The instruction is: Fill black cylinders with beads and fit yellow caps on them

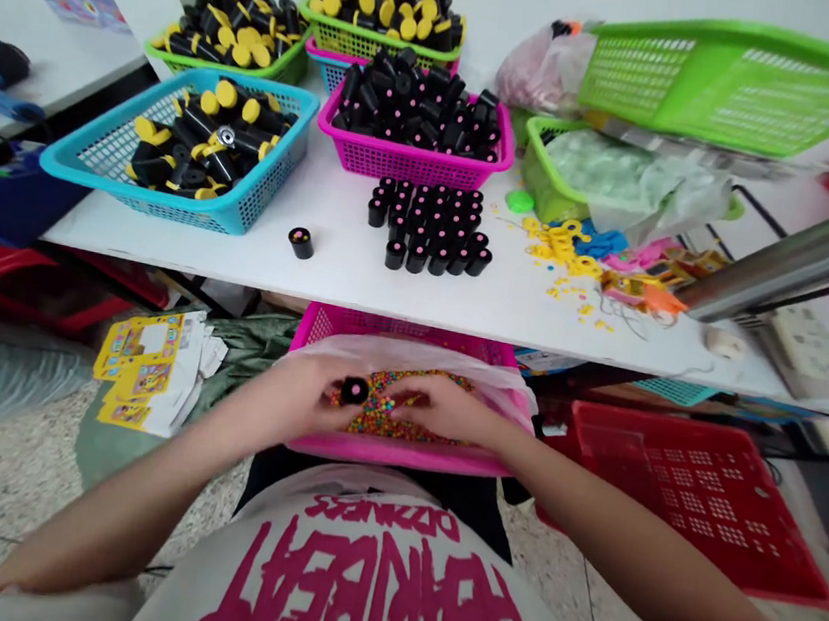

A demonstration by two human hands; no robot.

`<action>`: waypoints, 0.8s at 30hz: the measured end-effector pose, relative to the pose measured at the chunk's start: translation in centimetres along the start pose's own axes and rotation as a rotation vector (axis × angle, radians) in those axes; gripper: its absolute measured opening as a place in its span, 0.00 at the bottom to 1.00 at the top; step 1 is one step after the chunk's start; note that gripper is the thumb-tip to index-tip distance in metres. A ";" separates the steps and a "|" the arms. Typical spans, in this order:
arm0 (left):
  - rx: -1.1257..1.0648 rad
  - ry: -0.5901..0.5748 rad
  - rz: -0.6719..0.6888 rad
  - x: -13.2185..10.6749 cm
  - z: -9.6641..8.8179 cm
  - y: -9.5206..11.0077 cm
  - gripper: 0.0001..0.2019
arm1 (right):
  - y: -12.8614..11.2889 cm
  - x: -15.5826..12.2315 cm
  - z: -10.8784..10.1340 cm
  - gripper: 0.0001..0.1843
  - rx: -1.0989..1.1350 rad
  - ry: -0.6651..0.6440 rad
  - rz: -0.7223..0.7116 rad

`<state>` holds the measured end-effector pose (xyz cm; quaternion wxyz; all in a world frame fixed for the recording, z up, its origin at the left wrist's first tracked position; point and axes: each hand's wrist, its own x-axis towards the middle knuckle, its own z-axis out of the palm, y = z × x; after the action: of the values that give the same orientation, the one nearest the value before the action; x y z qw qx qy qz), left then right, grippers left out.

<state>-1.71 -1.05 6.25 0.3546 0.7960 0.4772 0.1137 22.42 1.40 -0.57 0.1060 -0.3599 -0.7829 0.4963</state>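
My left hand (pixel 315 394) is closed round a small black tube (pixel 354 390), held over a pink basket (pixel 397 450) on my lap. The basket is lined with clear plastic and filled with small multicoloured beads (pixel 378 417). My right hand (pixel 440 406) rests in the beads beside the tube, fingers curled in a pinch; what they hold is too small to make out. On the white table (pixel 359 273) above stand several black tubes in a block (pixel 431 227), and one lone black tube (pixel 301 242) to their left.
A pink basket of black tubes (pixel 416 124), a blue basket (pixel 178 145) and two green baskets (pixel 229 31) of black-and-yellow pieces sit at the back. Yellow and pink small parts (pixel 579 255) lie scattered on the right. A red crate (pixel 693 501) stands on the floor.
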 end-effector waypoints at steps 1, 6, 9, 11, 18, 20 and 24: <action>-0.005 -0.016 -0.016 -0.4 1.4 -0.4 0.13 | -0.5 -0.4 -0.2 0.14 0.015 0.030 -0.009; -0.056 0.044 -0.085 0.3 5.5 -1.3 0.14 | -2.3 -1.0 -0.3 0.15 -0.094 0.156 -0.134; -0.042 0.091 -0.087 0.7 5.9 -1.1 0.15 | -2.8 -0.7 0.0 0.16 -0.236 0.149 -0.173; -0.036 0.106 -0.069 0.8 5.7 -1.1 0.15 | -3.2 -0.5 0.2 0.14 -0.263 0.111 -0.115; -0.076 0.157 0.017 0.9 5.6 -1.3 0.12 | -4.6 -1.0 0.3 0.14 -0.425 0.131 -0.087; -0.075 0.165 0.007 0.9 5.6 -1.2 0.10 | -5.0 -1.3 -0.6 0.17 -0.473 0.132 -0.115; -0.119 0.219 -0.002 0.4 4.4 -0.9 0.15 | -4.9 -2.1 -2.8 0.21 -0.561 0.150 -0.159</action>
<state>0.17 -2.50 2.36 0.3471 0.7559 0.5063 0.2275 23.14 0.75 5.32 0.0983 -0.3484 -0.9051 0.2230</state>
